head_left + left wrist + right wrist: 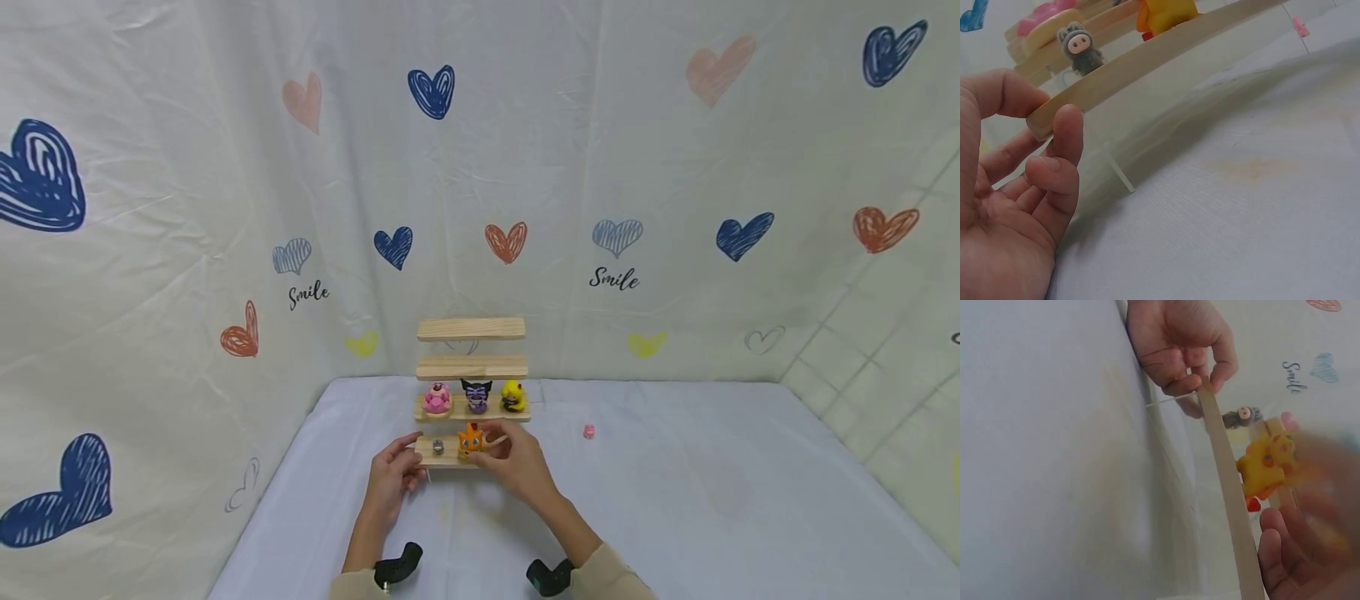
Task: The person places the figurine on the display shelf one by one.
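My left hand (392, 475) grips the left end of the lowest board (1141, 59) of a small tiered wooden display shelf, thumb and fingers about its edge. On that board, near the left hand, stands a small grey figurine with long ears (1082, 49). My right hand (519, 460) pinches an orange-yellow fox-like figurine (470, 438) at the middle of the same board. This figurine has a red spot low on its side, and my fingers cover part of it in the right wrist view.
One tier up stand a pink figurine (437, 399), a purple-and-black figurine (477, 397) and a yellow figurine (513, 397). Two higher boards (472, 330) rise behind. A tiny pink object (588, 431) lies right of the shelf on the white tablecloth (705, 500). A heart-printed curtain hangs behind.
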A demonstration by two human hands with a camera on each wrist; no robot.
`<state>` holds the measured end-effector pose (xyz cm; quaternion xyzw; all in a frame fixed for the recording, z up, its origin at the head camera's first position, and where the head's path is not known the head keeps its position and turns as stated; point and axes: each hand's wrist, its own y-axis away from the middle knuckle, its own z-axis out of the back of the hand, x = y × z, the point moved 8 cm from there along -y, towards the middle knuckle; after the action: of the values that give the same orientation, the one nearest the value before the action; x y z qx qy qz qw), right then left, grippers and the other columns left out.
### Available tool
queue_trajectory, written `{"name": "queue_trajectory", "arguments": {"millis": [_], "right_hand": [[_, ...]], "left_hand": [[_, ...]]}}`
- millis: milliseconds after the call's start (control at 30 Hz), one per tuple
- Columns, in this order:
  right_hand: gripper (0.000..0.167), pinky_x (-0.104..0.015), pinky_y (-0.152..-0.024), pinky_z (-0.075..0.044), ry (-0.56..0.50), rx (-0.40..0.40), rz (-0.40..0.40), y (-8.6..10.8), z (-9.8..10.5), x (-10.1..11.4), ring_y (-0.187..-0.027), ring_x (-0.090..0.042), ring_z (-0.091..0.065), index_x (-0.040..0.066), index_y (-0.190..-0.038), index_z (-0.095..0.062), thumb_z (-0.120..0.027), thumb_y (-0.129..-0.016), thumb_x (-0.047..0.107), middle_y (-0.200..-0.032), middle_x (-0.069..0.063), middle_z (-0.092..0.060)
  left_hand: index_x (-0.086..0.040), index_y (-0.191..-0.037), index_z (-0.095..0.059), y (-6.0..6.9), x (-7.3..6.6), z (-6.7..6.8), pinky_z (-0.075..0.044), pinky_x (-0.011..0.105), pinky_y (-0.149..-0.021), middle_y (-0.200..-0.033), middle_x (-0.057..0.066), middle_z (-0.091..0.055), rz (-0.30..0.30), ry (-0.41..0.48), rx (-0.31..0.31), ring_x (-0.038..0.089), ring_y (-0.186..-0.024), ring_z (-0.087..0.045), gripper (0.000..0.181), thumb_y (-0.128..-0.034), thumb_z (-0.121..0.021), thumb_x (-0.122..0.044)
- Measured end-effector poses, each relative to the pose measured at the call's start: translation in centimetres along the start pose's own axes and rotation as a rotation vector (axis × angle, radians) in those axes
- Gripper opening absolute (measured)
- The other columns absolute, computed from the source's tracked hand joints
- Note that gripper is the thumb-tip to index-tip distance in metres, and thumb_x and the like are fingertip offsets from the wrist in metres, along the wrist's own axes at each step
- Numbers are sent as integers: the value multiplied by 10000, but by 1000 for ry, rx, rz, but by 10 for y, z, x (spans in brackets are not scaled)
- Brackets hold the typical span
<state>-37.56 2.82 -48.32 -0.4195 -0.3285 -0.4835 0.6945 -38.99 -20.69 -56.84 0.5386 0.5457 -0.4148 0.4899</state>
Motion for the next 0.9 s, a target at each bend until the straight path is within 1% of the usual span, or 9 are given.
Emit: {"name": "queue_trajectory", "arguments": {"millis": [100, 200, 333, 400, 533, 633, 700, 800, 900], "right_hand": [[438, -202, -701, -534, 20, 29, 1, 1, 8, -3, -832, -163, -637, 120, -1215, -693, -847, -830, 262, -1043, -77, -676], [386, -205, -704, -519, 44, 91, -17, 1, 15, -6, -838, -155, -615, 122, -1183, -697, -824, -854, 279, -1008, -50, -679], [337, -221, -711, -506, 61, 184, -20, 1, 27, -9, -846, -156, -592, 76, -1150, -694, -783, -894, 276, -954, -19, -677], [333, -227, -714, -505, 66, 215, -16, 1, 33, -13, -848, -157, -595, 50, -1152, -694, -767, -909, 265, -944, -14, -679], [314, -229, -735, -514, 79, 240, 14, 0, 48, -21, -860, -156, -609, 39, -1143, -697, -740, -931, 267, -954, -11, -688], [283, -244, -737, -517, 89, 230, 32, -1, 61, -26, -865, -173, -619, 47, -1105, -708, -729, -937, 273, -963, -21, -698], [251, -256, -726, -513, 104, 212, 20, -2, 71, -31, -863, -180, -623, 62, -1075, -714, -727, -936, 270, -965, -26, -703], [200, -271, -708, -505, 124, 166, -40, -4, 84, -41, -864, -179, -619, 92, -1051, -716, -725, -937, 255, -971, -23, -701], [205, -282, -711, -506, 121, 97, -123, -5, 99, -55, -885, -202, -632, 92, -1080, -709, -723, -941, 241, -997, -37, -698]], "left_hand": [[-45, -1407, -576, 0, 0, 0, -436, 201, -497, -851, 19, -615, 4, 1, -3, 123, -633, -609, 471, -936, -586, -76], [-55, -1408, -579, 0, 0, 0, -434, 203, -497, -852, 18, -616, 11, 6, -4, 124, -637, -607, 471, -937, -584, -76], [-66, -1415, -579, 1, 1, 0, -438, 201, -501, -849, 21, -618, 21, 11, -5, 129, -637, -603, 474, -941, -579, -82], [-64, -1424, -570, 1, 1, 0, -438, 198, -504, -849, 20, -617, 23, 10, -4, 130, -637, -601, 479, -946, -577, -87], [-54, -1434, -558, 0, 2, 0, -439, 198, -505, -845, 25, -619, 27, 5, -7, 134, -636, -600, 491, -945, -579, -92], [-61, -1425, -566, 0, 2, 0, -440, 201, -505, -841, 28, -622, 30, 0, -13, 139, -636, -600, 485, -941, -581, -91], [-68, -1418, -572, 0, 3, 0, -442, 202, -506, -839, 26, -624, 32, -5, -15, 141, -637, -601, 479, -940, -582, -90], [-79, -1404, -586, 1, 2, -1, -438, 205, -502, -832, 25, -622, 31, 2, -15, 139, -634, -601, 468, -937, -584, -81], [-69, -1400, -587, 1, 2, -1, -433, 205, -497, -820, 22, -618, 24, 9, -12, 133, -627, -600, 465, -936, -584, -75]]}}
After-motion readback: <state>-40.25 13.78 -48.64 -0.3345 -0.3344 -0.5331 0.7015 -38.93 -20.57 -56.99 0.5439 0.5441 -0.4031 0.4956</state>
